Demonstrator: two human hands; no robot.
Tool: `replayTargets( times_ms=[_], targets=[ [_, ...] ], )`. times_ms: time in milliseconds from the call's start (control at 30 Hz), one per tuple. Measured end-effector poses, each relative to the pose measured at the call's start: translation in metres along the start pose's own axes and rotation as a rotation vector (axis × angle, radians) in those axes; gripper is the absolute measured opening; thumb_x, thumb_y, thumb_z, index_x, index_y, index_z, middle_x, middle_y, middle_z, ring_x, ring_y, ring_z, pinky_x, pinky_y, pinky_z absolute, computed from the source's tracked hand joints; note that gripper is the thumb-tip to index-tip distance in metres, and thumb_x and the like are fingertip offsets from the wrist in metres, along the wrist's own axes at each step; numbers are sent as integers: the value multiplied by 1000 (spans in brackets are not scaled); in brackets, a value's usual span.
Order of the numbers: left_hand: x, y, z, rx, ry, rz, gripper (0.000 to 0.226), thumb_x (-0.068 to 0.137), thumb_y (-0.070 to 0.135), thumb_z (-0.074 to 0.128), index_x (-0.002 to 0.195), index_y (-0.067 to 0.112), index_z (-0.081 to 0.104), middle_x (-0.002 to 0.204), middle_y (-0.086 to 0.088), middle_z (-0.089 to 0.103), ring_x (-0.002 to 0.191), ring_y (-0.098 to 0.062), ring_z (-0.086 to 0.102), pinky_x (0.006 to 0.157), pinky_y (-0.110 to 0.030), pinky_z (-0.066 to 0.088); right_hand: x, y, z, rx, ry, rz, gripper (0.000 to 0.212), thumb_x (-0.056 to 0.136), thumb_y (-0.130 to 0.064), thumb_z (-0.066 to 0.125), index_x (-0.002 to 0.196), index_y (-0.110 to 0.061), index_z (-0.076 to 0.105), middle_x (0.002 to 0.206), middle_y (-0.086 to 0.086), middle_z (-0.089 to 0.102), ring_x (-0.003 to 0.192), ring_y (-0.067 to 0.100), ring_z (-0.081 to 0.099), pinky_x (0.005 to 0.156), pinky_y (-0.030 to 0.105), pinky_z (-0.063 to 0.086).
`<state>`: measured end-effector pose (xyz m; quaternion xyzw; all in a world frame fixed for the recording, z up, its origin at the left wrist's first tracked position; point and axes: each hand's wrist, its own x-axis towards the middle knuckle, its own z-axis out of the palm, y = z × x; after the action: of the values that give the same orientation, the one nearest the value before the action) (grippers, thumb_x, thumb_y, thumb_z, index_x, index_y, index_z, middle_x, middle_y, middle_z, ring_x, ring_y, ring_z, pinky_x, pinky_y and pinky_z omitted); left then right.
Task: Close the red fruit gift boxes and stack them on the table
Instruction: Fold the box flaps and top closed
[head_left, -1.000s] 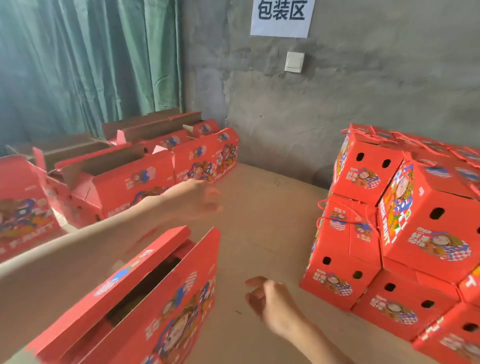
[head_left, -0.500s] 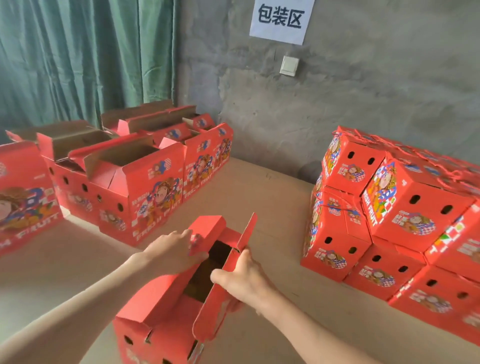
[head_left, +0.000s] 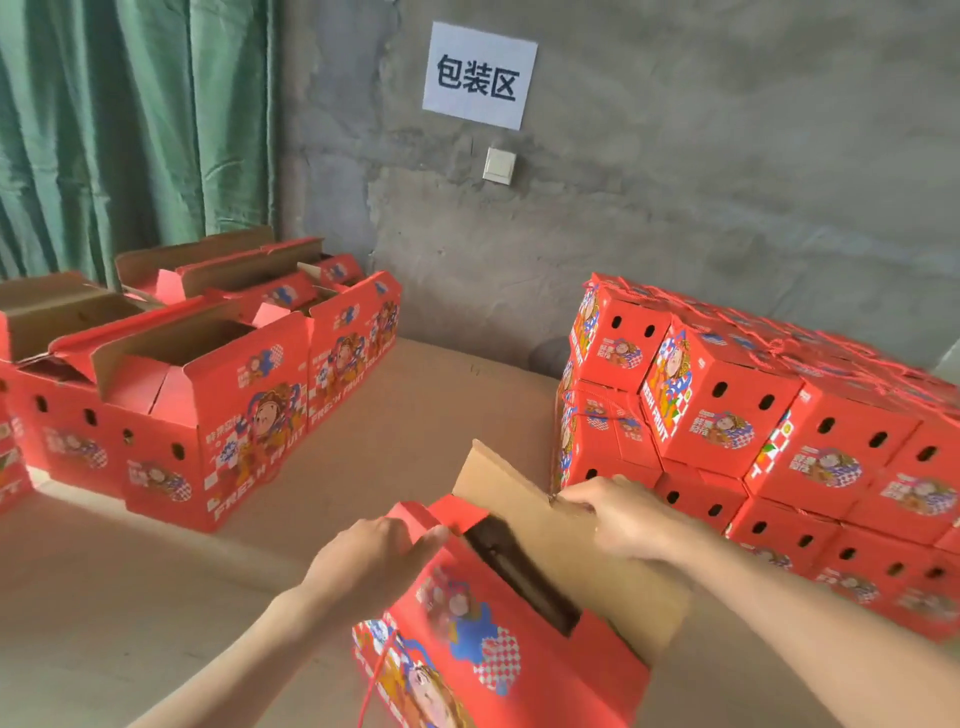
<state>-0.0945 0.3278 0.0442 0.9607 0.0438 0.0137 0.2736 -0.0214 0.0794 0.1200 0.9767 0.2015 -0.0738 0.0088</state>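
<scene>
Red cardboard fruit gift box (head_left: 498, 639) half open between two hands

It stood on the brown table (head_left: 415, 405) directly below the camera, a dark gap showing between its top flaps. The left hand (head_left: 371, 564) gripped the printed red flap at its upper edge, fingertips reaching a small red end tab (head_left: 460, 512). The right hand (head_left: 623, 519) curled its fingers over the brown inner face of the opposite flap (head_left: 524, 501). Closed red boxes (head_left: 727, 415) were stacked just to the right; open red boxes (head_left: 218, 415) sat well apart on the left.
</scene>
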Motion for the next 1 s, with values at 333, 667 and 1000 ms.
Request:
replayTargets(
  times_ms=[333, 667, 1000],
  targets=[
    [36, 43, 68, -300, 78, 115, 21, 92, 7, 55, 75, 16, 65, 69, 4, 59, 70, -21, 54, 54, -9, 34, -59, 134, 47, 339, 549, 338, 15, 87, -11, 63, 101, -16, 61, 96, -2, 63, 95, 19, 58, 74, 28, 44],
    [43, 69, 117, -1029, -36, -401, 40, 102, 31, 38, 137, 15, 48, 143, -7, 44, 129, -24, 42, 105, -39, 31, -107, 137, 164, 1442, 300, 430, 31, 100, -48, 31, 127, -54, 44, 128, -21, 50, 118, 3, 51, 96, 25, 45],
    [4, 65, 124, -1137, 137, -572, 61, 81, 77, 35, 77, 24, 65, 56, -1, 69, 50, -21, 68, 45, -29, 52, -121, 136, 179, 1176, 481, 331, 25, 102, -41, 29, 109, -52, 50, 110, -29, 55, 98, -8, 52, 90, 23, 41]
  ],
)
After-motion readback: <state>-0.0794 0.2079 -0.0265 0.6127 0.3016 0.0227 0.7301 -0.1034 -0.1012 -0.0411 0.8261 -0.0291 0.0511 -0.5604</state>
